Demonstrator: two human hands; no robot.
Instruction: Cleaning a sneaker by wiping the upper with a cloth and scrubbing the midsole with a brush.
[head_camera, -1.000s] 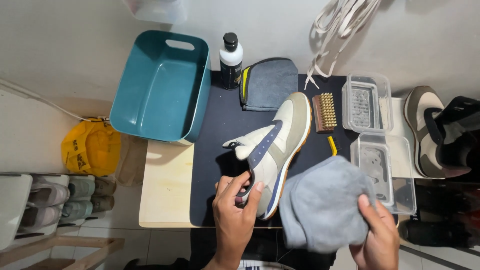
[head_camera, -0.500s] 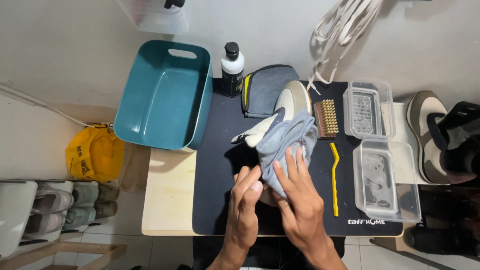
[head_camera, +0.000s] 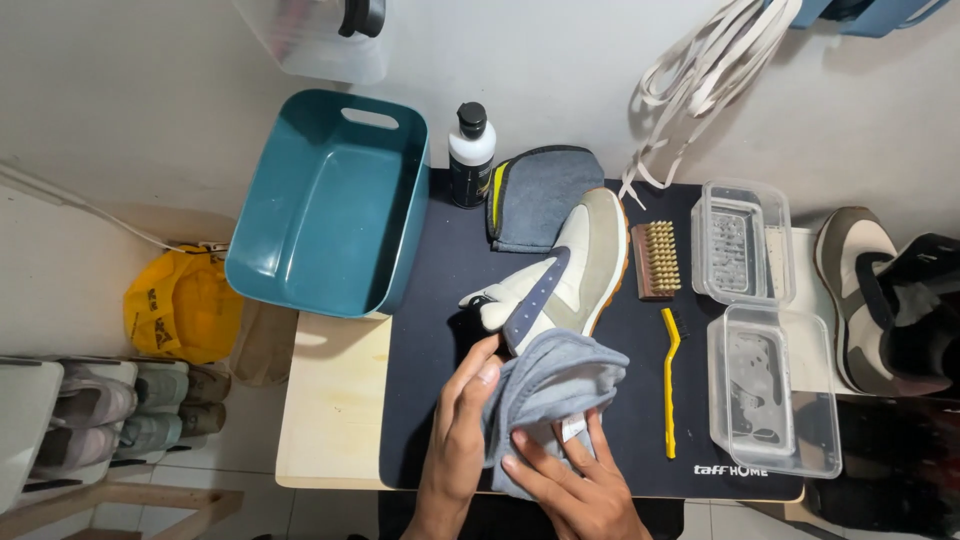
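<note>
**Both hands on the cloth, wrapped over the heel of the sneaker**

Watching the head cam feed here. My left hand (head_camera: 462, 425) is laid flat along the left side of the grey cloth (head_camera: 548, 395), fingers stretched out and pressing it in, not really curled around anything. My right hand (head_camera: 572, 478) is lower down, fingers spread over the bottom of the cloth, thumb side tucked against it, so it's a loose press-and-hold rather than a tight fist.

The cloth is bunched over the near end of the cream and navy sneaker (head_camera: 565, 275), which lies on its side on the black mat (head_camera: 440, 300), toe pointing away toward the wall.

Around it: a wooden brush (head_camera: 658, 260) just right of the shoe, a yellow toothbrush-style brush (head_camera: 669, 375) below that, two clear plastic trays (head_camera: 745, 240), a teal tub (head_camera: 325, 205) on the left, and a black-and-white bottle (head_camera: 470, 155) next to a folded grey mitt (head_camera: 540, 195).
</note>
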